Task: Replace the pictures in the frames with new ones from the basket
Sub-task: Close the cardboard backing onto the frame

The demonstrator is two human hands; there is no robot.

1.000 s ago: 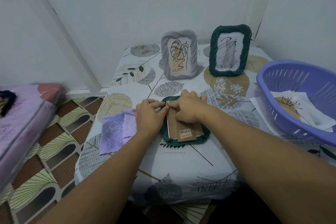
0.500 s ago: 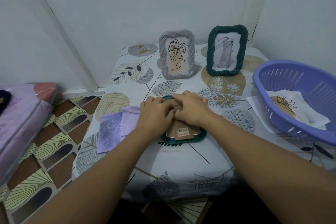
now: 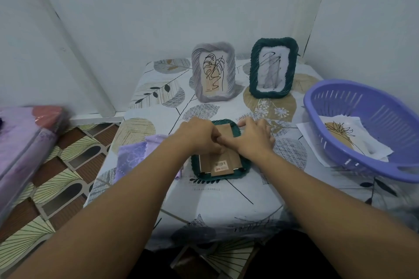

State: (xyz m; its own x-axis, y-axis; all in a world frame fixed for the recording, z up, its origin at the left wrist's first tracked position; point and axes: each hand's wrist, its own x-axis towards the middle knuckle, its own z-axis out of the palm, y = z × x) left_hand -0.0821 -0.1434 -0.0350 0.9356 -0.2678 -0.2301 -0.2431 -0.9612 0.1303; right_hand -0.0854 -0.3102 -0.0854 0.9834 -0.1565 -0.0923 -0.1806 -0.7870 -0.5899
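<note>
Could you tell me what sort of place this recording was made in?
Probably a room in a home: a small table under a leaf-print cloth stands in a corner of plain white walls, beside a patterned tile floor and purple bedding at the left.

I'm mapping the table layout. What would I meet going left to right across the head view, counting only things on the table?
Purple cloth → face-down green frame under both hands → purple basket holding pictures.

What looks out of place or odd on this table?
One sheet of paper lies on the table, partly under the basket, instead of in it with the other pictures. A purple cloth lies rumpled near the table's left edge. The green frame lies face down only because both hands work on its back.
</note>
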